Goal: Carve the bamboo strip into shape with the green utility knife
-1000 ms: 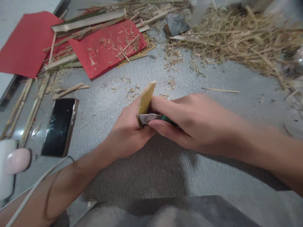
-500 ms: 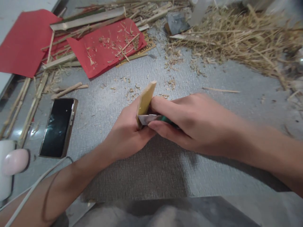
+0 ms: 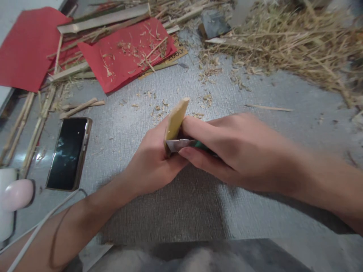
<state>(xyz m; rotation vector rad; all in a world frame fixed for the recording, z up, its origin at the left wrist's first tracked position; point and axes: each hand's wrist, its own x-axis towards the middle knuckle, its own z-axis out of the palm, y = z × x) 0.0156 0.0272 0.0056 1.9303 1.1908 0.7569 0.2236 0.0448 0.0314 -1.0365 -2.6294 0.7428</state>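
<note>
fingers of the left hand curl tight around a bamboo slat, held upright. right hand grips a green-handled knife, blade pressed against the slat. right of the slat's hands-off neighbour, a phone, both meet.

yellowish card, upside-down digits, unreadable

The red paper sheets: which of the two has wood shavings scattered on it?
The right-hand red sheet, nearer the straw pile, is strewn with shavings and splinters. The left red sheet by the frame edge is almost bare.
</note>
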